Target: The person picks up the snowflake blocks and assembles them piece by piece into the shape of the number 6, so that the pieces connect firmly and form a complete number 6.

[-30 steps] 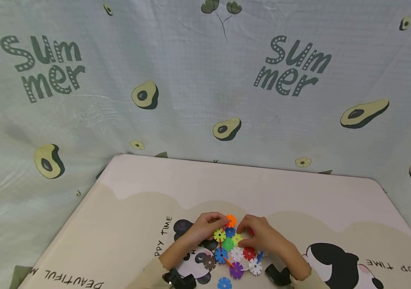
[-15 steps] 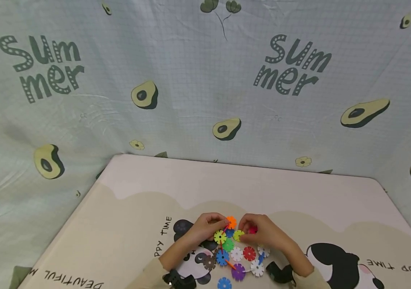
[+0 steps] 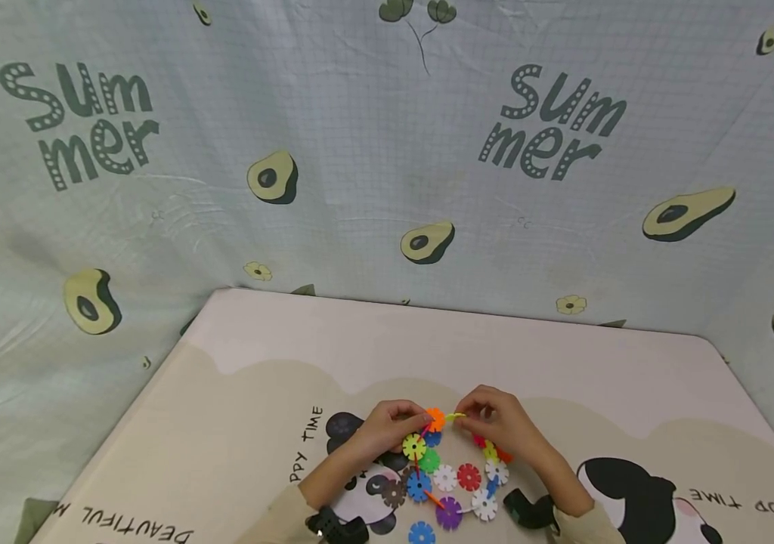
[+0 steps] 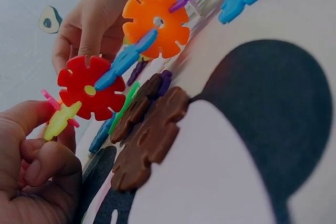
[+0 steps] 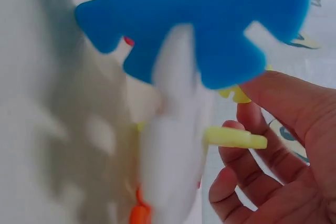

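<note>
A chain of interlocking plastic snowflake discs is spread between both hands. My left hand pinches its upper left part, by an orange disc; in the left wrist view a yellow disc and a red disc sit close to those fingers. The right hand pinches a yellow disc, edge-on beside the orange one; whether they touch is unclear. Blue, purple and white discs form the lower part. A blue disc largely fills the right wrist view.
Loose discs lie inside the loop, including green, white and red ones. Brown discs lie left of it, and a blue disc nearer the front. The printed mat reaches back to a fabric wall.
The right hand has moved up and away from the body, bringing its yellow disc from face-on to edge-on beside the orange one. The chain's right side has come into view; the left hand stays put.
</note>
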`<move>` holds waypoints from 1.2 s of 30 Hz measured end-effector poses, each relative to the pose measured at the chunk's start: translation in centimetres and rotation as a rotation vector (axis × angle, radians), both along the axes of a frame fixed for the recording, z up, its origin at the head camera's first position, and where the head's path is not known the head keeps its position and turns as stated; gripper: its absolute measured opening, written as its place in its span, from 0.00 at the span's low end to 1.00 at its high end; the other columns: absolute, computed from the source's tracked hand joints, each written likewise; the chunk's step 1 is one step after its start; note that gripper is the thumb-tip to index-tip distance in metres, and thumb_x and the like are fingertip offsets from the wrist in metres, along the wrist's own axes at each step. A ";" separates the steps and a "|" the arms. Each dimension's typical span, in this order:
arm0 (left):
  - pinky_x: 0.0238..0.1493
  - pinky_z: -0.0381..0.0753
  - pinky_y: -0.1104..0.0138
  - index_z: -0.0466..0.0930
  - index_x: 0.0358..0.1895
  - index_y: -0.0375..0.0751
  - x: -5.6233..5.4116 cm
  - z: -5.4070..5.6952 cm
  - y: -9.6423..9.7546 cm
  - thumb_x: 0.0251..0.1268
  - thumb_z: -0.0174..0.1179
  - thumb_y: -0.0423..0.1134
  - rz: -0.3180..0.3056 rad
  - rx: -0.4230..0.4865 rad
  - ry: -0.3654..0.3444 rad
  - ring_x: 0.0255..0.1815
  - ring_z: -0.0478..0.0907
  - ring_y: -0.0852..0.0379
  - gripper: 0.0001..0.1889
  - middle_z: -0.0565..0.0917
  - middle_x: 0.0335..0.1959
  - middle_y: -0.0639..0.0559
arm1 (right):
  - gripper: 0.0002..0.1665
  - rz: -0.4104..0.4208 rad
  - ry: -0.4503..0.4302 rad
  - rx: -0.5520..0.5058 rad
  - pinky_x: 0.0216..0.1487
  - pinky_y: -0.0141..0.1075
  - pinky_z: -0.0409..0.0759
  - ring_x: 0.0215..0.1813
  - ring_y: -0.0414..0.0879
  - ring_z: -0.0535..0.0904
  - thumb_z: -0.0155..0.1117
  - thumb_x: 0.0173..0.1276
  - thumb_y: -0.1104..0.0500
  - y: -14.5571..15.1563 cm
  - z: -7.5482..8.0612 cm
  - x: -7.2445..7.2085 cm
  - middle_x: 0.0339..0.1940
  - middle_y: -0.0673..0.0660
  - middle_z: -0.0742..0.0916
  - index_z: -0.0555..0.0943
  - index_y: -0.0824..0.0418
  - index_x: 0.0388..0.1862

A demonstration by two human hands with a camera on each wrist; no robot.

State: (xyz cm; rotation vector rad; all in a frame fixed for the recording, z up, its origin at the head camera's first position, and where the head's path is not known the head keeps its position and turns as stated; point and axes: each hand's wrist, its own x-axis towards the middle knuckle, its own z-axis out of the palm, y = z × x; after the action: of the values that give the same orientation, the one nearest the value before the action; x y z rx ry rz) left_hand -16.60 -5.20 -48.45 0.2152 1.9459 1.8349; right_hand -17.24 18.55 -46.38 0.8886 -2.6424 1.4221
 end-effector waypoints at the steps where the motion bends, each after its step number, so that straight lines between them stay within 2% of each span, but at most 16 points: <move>1: 0.17 0.63 0.76 0.82 0.45 0.30 0.0 0.0 0.0 0.69 0.60 0.42 -0.001 -0.001 0.002 0.15 0.61 0.66 0.15 0.78 0.24 0.59 | 0.04 0.004 0.012 -0.006 0.33 0.31 0.74 0.31 0.37 0.73 0.72 0.60 0.62 0.0 0.0 -0.1 0.28 0.46 0.81 0.85 0.55 0.33; 5: 0.17 0.63 0.75 0.82 0.44 0.29 0.1 0.2 0.1 0.69 0.60 0.42 0.000 -0.019 0.010 0.14 0.61 0.65 0.15 0.77 0.23 0.59 | 0.06 0.037 0.069 -0.020 0.32 0.30 0.74 0.30 0.36 0.73 0.72 0.59 0.64 -0.1 -0.1 -0.2 0.28 0.46 0.82 0.85 0.55 0.34; 12: 0.18 0.65 0.75 0.82 0.42 0.28 0.2 0.5 0.1 0.69 0.60 0.40 -0.007 -0.023 0.028 0.15 0.62 0.65 0.14 0.78 0.23 0.58 | 0.08 0.102 0.149 -0.072 0.31 0.30 0.77 0.29 0.41 0.75 0.72 0.56 0.71 -0.7 -0.2 -0.1 0.29 0.54 0.83 0.85 0.60 0.33; 16: 0.18 0.64 0.75 0.81 0.41 0.27 0.2 0.5 0.0 0.68 0.61 0.39 -0.017 -0.022 0.023 0.15 0.62 0.65 0.14 0.77 0.21 0.58 | 0.07 0.126 0.134 -0.075 0.34 0.31 0.81 0.31 0.41 0.79 0.70 0.59 0.69 -0.8 0.0 -0.1 0.32 0.56 0.85 0.85 0.60 0.35; 21: 0.18 0.64 0.75 0.82 0.40 0.27 0.2 0.6 0.0 0.68 0.60 0.38 -0.017 -0.051 0.027 0.16 0.63 0.64 0.13 0.75 0.19 0.57 | 0.06 0.136 0.130 -0.059 0.34 0.31 0.81 0.30 0.39 0.79 0.70 0.60 0.69 -1.0 -0.1 0.0 0.31 0.56 0.86 0.86 0.60 0.34; 28: 0.20 0.65 0.75 0.82 0.39 0.26 0.2 0.6 0.2 0.68 0.61 0.38 -0.012 -0.055 0.034 0.17 0.64 0.65 0.13 0.76 0.18 0.58 | 0.04 0.132 0.142 0.021 0.34 0.30 0.80 0.31 0.37 0.77 0.69 0.60 0.69 -1.4 0.3 0.5 0.31 0.56 0.86 0.86 0.62 0.33; 32: 0.20 0.64 0.75 0.82 0.37 0.26 0.1 0.4 0.3 0.67 0.61 0.38 -0.012 -0.062 0.052 0.18 0.64 0.65 0.13 0.75 0.18 0.59 | 0.04 0.097 0.132 0.062 0.34 0.29 0.80 0.31 0.35 0.76 0.70 0.60 0.68 -1.7 0.4 0.7 0.31 0.53 0.85 0.86 0.61 0.33; 36: 0.20 0.63 0.74 0.82 0.37 0.29 0.1 0.4 0.2 0.67 0.61 0.40 -0.002 -0.060 0.029 0.17 0.63 0.65 0.14 0.74 0.19 0.59 | 0.04 0.071 0.105 0.026 0.34 0.30 0.79 0.31 0.34 0.75 0.70 0.61 0.67 -1.8 0.3 0.6 0.31 0.51 0.85 0.85 0.58 0.33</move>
State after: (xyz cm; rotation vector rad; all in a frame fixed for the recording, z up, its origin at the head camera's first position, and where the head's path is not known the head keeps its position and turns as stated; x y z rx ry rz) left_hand -16.48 -5.03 -48.08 0.2255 2.0166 1.7785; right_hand -16.64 16.79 -46.11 1.0394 -2.5831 1.3181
